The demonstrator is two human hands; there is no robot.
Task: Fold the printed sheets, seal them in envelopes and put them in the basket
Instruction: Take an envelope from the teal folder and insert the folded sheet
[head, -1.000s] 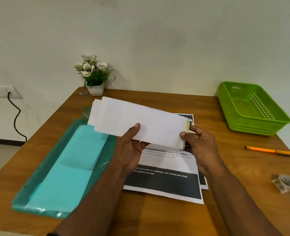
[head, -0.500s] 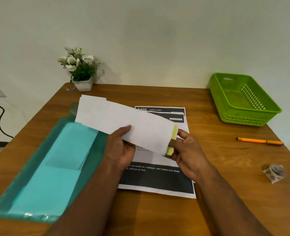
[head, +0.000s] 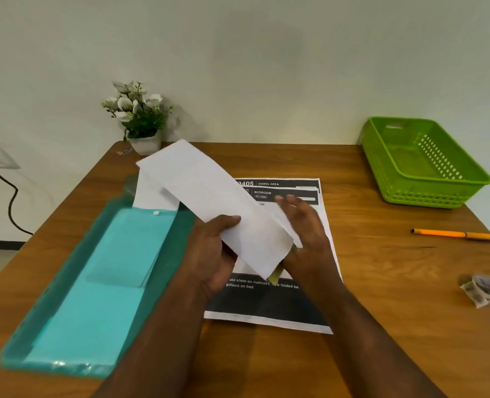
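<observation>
My left hand (head: 212, 254) grips a long white envelope (head: 209, 196) by its near part and holds it tilted above the table, far end pointing to the back left. My right hand (head: 307, 239) lies against the envelope's near end with its fingers stretched out, blurred. A yellow-green strip (head: 275, 275) at that end peeks out between envelope and hand. Printed sheets (head: 281, 314) with black bands lie flat on the table under both hands. The green basket (head: 468, 179) stands at the back right with nothing visible in it.
A teal plastic folder (head: 94, 282) lies along the left of the wooden table (head: 396, 326), with more white envelope paper (head: 152, 196) at its far end. An orange pen (head: 453, 234) and a crumpled scrap (head: 481, 288) lie at the right. A potted plant (head: 140, 116) stands at the back.
The envelope has swung from nearly level to a steep diagonal, far end toward the back left. My right hand went from pinching the yellow strip to lying along the envelope's near end.
</observation>
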